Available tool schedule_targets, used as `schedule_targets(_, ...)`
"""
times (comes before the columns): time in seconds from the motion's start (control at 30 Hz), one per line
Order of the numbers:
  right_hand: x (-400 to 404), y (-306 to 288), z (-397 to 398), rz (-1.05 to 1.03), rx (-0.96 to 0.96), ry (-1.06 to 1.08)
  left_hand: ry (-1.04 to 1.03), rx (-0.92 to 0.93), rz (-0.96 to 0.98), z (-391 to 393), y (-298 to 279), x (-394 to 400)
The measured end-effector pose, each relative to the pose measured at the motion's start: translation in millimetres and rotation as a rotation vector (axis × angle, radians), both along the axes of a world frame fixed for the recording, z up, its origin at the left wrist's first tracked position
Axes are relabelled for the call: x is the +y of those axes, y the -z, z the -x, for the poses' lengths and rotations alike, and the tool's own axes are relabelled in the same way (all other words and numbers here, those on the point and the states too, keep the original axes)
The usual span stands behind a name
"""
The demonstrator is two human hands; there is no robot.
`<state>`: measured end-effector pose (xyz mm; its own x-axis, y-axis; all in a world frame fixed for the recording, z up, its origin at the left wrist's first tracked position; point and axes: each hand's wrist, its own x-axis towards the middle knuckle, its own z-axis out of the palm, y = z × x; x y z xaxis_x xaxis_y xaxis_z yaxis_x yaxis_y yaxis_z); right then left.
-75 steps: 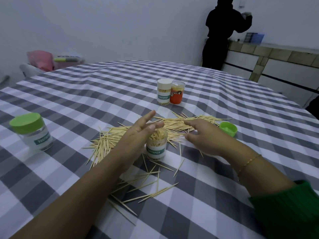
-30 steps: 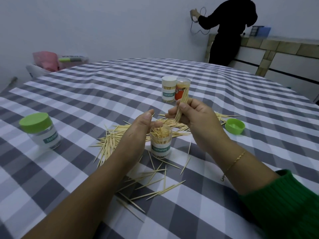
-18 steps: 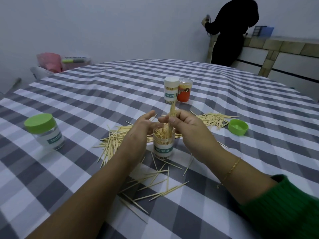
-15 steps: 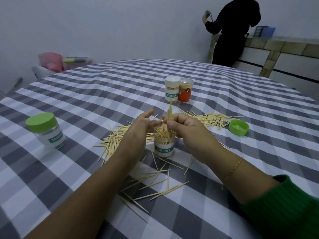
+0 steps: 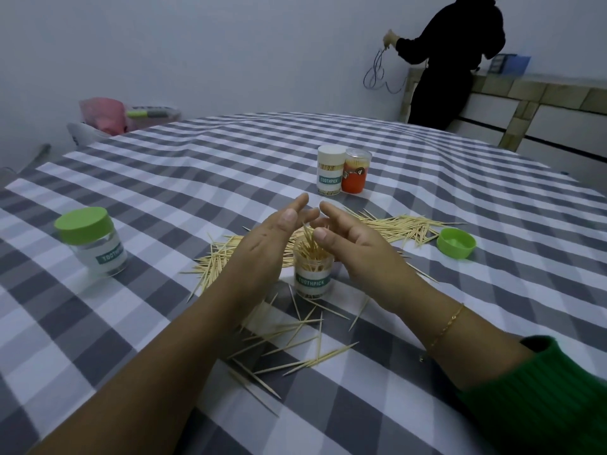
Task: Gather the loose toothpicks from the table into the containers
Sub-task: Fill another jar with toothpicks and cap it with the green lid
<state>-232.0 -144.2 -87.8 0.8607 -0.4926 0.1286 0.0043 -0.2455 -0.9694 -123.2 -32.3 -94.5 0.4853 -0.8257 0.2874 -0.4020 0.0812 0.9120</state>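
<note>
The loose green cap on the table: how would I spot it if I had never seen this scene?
Start at the grey-and-white checked tablecloth and find the long pile of loose toothpicks beyond the right hand. Just right of that pile's end lies the green cap, open side up. The only other green lid is screwed on a jar at far left.

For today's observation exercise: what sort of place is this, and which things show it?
Probably a plain room in a home, perhaps a dining area: a large table under a grey-and-white checked tablecloth, a tiled counter along bare white walls, and toothpick jars set out.
</note>
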Motion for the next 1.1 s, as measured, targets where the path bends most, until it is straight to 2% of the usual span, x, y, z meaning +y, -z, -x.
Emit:
schedule_targets(0.13, -0.9, 4.8, -1.0, 0.092, 0.075, -0.077, 0.029, -0.151, -0.072, 0.2, 3.4, 0.3)
schedule_targets(0.3, 2.6, 6.8, 0.7, 0.165, 0.075, -0.061, 0.002, -0.122, -0.068, -10.0, -9.0, 7.6)
schedule_targets(0.4, 7.9, 3.1, 4.0, 0.402, 0.086, -0.041, -0.157, -0.108, -0.089, -25.4, -13.4, 13.4)
schedule_targets(0.47, 7.7, 4.5, 3.6, 0.576, 0.094, -0.030, -0.193, -0.170, -0.192, -37.5, -12.6, 18.2)
schedule_targets(0.53, 5.3, 8.8, 1.7, 0.682, 0.101, -0.030, -0.189, -0.301, -0.378, -45.2, -9.8, 23.5)
schedule_targets(0.63, 4.6, 13.7, -0.3, 0.727, 0.078, -0.039, -0.174, -0.515, -0.630, -43.0, -6.3, 23.6)
schedule_targets(0.73, 6.5, 16.1, -1.1, 0.771, 0.032, -0.040, -0.174, -0.700, -0.746, -41.3, 1.7, 17.7)
schedule_targets(0.87, 4.0, 20.1, -2.4, 0.874, 0.033, -0.018, -0.172, -0.793, -0.741, -39.5, 5.6, 14.4)
schedule_targets(1.0, 4.1, 20.1, -1.8, 0.856, 0.030, -0.014, -0.204, -0.869, -0.654, -36.2, 4.5, 10.4)
schedule_targets(1.1, 3.9, 19.9, -1.2, 0.820, 0.039, -0.003, -0.222, -0.923, -0.665, -40.7, 7.6, 6.1)
